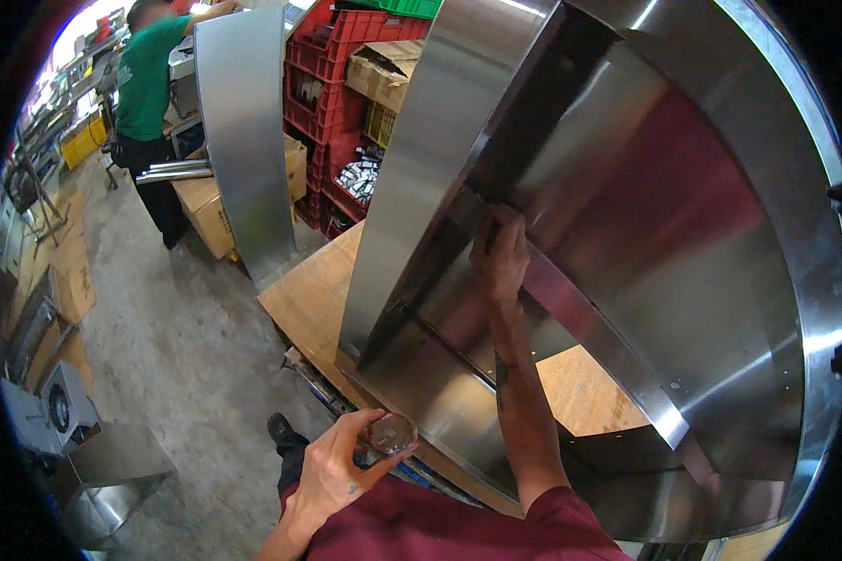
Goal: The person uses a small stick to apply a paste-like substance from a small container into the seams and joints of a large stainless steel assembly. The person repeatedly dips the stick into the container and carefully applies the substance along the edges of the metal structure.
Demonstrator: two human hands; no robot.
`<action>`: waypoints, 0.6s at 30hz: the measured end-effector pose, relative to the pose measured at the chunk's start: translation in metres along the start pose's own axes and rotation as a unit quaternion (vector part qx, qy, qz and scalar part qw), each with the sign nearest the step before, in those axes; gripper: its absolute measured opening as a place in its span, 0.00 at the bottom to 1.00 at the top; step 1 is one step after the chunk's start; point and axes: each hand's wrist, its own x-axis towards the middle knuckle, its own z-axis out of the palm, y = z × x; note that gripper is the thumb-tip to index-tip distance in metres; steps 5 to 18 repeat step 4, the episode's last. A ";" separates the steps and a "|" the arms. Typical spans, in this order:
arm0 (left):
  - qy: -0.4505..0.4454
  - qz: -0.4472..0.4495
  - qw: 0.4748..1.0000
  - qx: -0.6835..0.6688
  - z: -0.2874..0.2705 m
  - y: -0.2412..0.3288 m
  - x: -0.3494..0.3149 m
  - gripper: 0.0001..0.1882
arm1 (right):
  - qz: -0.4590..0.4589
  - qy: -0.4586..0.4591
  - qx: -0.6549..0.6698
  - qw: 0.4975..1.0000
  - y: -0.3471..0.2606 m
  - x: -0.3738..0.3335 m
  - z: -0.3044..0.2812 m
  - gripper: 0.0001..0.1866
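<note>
My left hand is closed around the edge of a small round container, its top filled with a grey-brown mass. It is held in front of my maroon shirt, just outside a large stainless steel housing. Inside the housing reaches my right arm. My right hand is closed, its fingertips at an inner corner where a steel crosspiece meets the side wall. Whatever those fingers hold, if anything, is hidden.
The housing stands on a wooden board. Behind are a tall steel sheet, stacked red crates and cardboard boxes. A co-worker in a green shirt stands far left. Metal parts lie on the floor at lower left.
</note>
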 end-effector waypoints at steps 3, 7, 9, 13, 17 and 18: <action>-0.003 0.000 1.000 -0.002 -0.001 0.001 0.001 0.35 | 0.013 0.001 0.008 1.000 -0.002 -0.002 -0.008 0.16; -0.003 -0.002 1.000 0.008 -0.001 0.003 0.002 0.36 | 0.014 0.003 0.010 1.000 -0.003 -0.001 -0.006 0.16; -0.003 -0.002 1.000 0.008 -0.001 0.003 0.002 0.36 | 0.014 0.003 0.010 1.000 -0.003 -0.001 -0.006 0.16; -0.003 -0.002 1.000 0.008 -0.001 0.003 0.002 0.36 | 0.014 0.003 0.010 1.000 -0.003 -0.001 -0.006 0.16; -0.003 -0.002 1.000 0.008 -0.001 0.003 0.002 0.36 | 0.014 0.003 0.010 1.000 -0.003 -0.001 -0.006 0.16; -0.003 -0.002 1.000 0.008 -0.001 0.003 0.002 0.36 | 0.014 0.003 0.010 1.000 -0.003 -0.001 -0.006 0.16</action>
